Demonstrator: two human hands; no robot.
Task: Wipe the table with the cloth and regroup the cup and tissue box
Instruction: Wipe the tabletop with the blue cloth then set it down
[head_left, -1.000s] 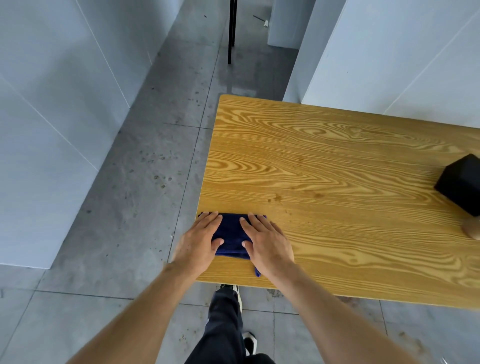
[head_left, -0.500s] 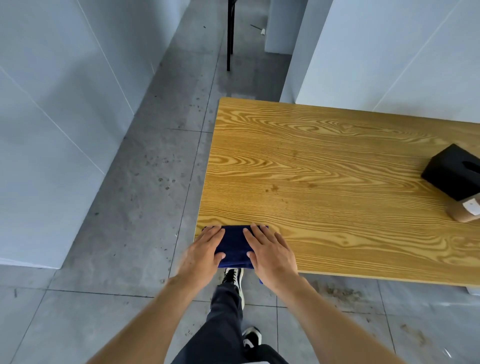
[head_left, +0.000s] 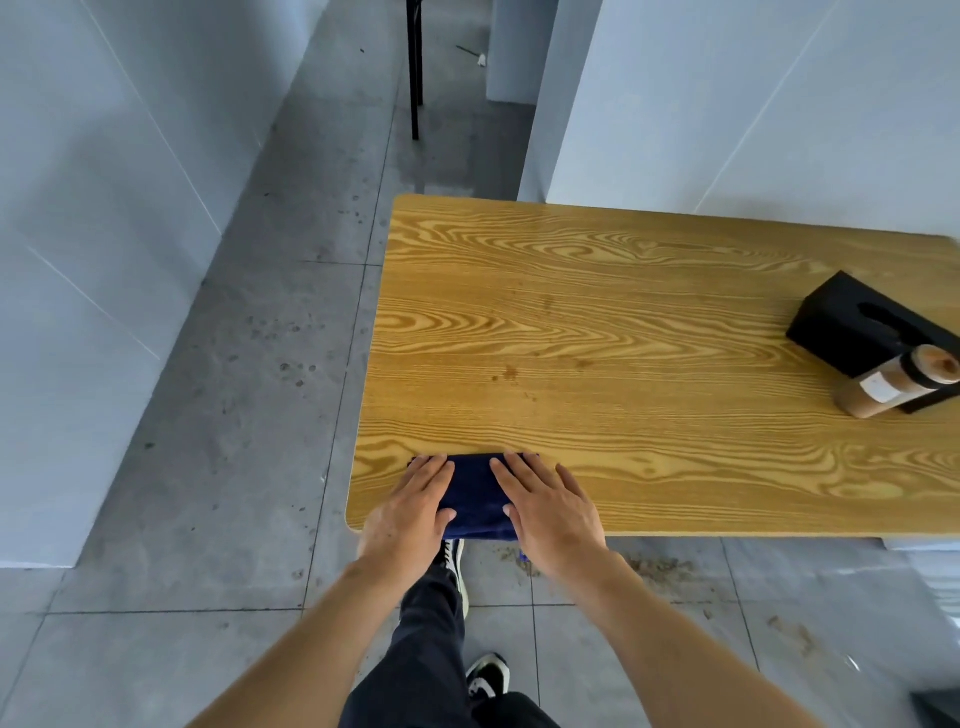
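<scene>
Both hands lie flat, fingers spread, pressing down on the folded dark blue cloth (head_left: 475, 499): the left hand (head_left: 410, 512) on its left part, the right hand (head_left: 553, 512) on its right, a strip of cloth bare between them. The cloth sits at the near left corner of the light wood-grain tabletop (head_left: 597, 332), its near hem hanging over the edge. Wiping looks underway here; faint spots remain mid-table. The black rectangular tissue box (head_left: 852, 327) and brown cylindrical cup (head_left: 893, 382) stand touching at the far right, well apart from the hands, so regrouping seems done or untouched.
</scene>
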